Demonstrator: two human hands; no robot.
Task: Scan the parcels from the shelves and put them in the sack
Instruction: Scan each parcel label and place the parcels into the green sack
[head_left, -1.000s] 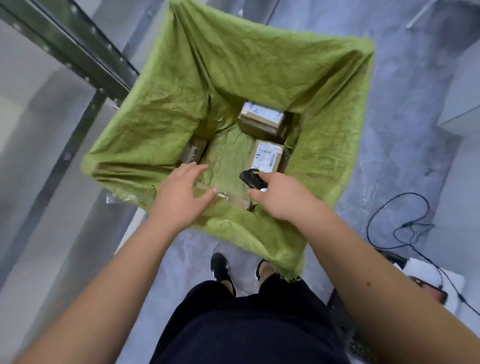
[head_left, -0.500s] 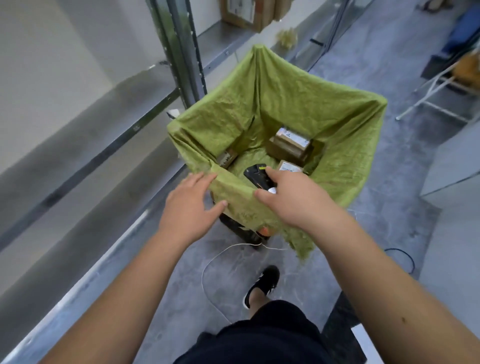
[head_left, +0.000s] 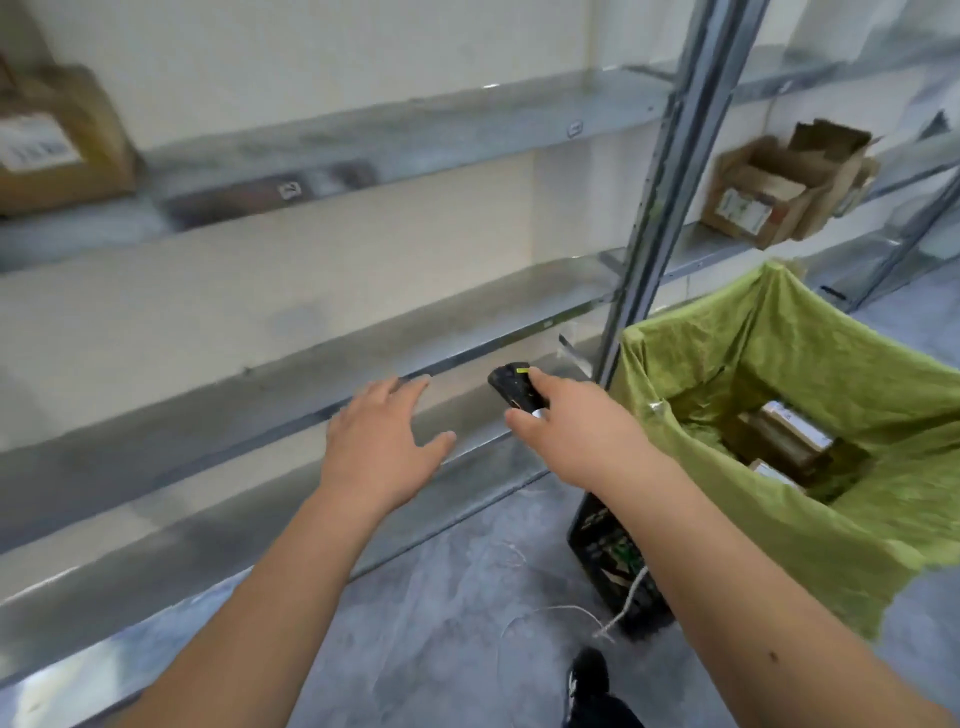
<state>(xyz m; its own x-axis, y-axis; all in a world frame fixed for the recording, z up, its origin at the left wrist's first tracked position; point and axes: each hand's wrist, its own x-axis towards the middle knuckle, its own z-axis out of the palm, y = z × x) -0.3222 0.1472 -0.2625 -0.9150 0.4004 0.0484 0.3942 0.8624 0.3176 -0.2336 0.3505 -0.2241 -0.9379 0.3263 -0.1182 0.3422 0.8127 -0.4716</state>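
Both hands reach forward over the low metal shelves. Left hand is released, palm down, fingers spread and straight, holding nothing, hovering in front of the lower shelf edge. Right hand is just beside it, grasping a black scanner with thumb and fingers wrapped round its body; the scanner's front end sticks out past the fingers toward the shelving. At far left, on the upper shelf, sits a blurred brown parcel with a white label facing out. A grey upright post rises right of the hands. Beyond it, on a shelf at upper right, rests an opened carton with raised flaps and a label on its side. Below that stands the green sack, its mouth draped open over a dark frame on the grey floor. Deep inside the sack lie labelled boxes, close together. White string trails on the floor by the frame, near a dark shoe.
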